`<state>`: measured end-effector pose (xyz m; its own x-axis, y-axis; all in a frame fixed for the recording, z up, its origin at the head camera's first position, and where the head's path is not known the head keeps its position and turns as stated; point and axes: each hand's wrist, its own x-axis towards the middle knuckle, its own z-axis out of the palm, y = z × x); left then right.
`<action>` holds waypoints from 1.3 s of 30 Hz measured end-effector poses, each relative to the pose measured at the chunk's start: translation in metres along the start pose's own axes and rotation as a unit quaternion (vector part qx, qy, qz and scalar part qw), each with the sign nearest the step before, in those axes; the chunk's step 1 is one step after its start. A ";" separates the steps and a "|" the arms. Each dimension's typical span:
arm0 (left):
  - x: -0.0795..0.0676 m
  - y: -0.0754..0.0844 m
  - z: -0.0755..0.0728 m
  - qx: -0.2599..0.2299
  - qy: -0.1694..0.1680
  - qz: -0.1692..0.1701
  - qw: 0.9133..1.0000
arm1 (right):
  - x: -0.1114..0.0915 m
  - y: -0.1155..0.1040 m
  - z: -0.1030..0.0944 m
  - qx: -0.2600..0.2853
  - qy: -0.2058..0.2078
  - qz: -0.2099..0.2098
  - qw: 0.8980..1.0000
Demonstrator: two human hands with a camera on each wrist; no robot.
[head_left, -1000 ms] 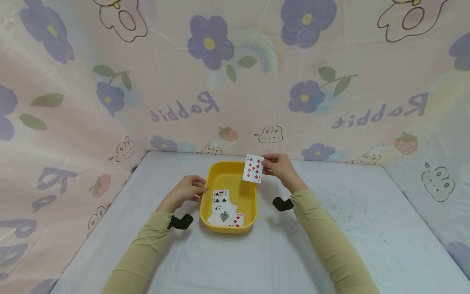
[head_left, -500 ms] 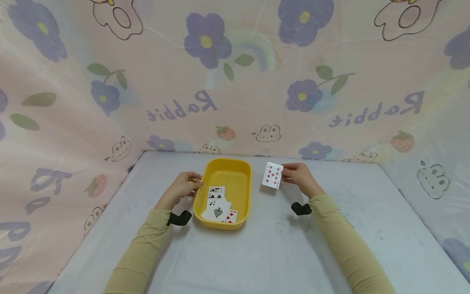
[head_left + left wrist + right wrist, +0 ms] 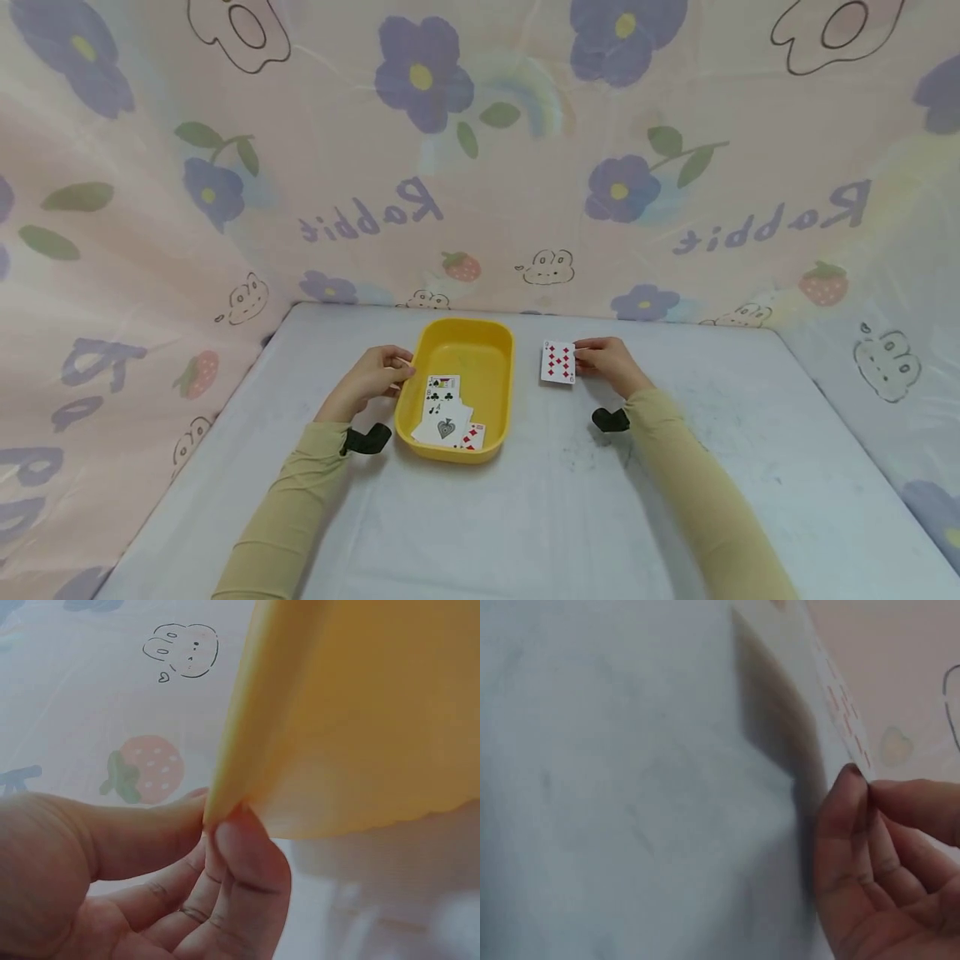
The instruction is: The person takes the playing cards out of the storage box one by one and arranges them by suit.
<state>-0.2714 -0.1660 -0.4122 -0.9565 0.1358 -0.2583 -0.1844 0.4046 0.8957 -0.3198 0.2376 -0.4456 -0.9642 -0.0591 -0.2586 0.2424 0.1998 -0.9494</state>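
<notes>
A yellow tray (image 3: 477, 358) stands on the table, with several playing cards (image 3: 446, 423) lying face up toward its near end, an ace of spades on top. My left hand (image 3: 371, 382) pinches the tray's left rim between thumb and fingers; the left wrist view shows this grip close up on the yellow wall (image 3: 360, 712). To the right of the tray, my right hand (image 3: 611, 367) pinches the right edge of a nine of diamonds (image 3: 558, 362), face up. In the right wrist view the card (image 3: 841, 705) appears nearly edge-on, close over the white surface, its shadow beside it.
The white-covered table (image 3: 495, 533) has its back edge against a hanging patterned cloth (image 3: 510, 167), which also rises at both sides. A black wrist attachment (image 3: 367, 439) sits below the left hand, another black attachment (image 3: 611, 419) below the right.
My right hand has carried the nine of diamonds from over the tray's right rim to the right and lower, toward the table. The left hand keeps its grip on the tray.
</notes>
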 end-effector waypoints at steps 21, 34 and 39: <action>-0.003 0.002 0.002 -0.003 0.003 -0.009 1.000 | 0.017 -0.008 0.033 -0.040 0.040 0.003 0.998; -0.003 0.001 0.002 0.007 0.012 -0.007 1.000 | 0.014 -0.009 0.032 -0.049 0.046 0.005 0.998; -0.002 0.000 0.002 0.008 0.012 -0.008 1.000 | 0.012 -0.009 0.028 -0.024 0.039 -0.005 0.999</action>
<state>-0.2693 -0.1646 -0.4125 -0.9585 0.1070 -0.2644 -0.1974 0.4203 0.8856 -0.3302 0.2078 -0.4448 -0.9725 0.0154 -0.2324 0.2289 0.2473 -0.9415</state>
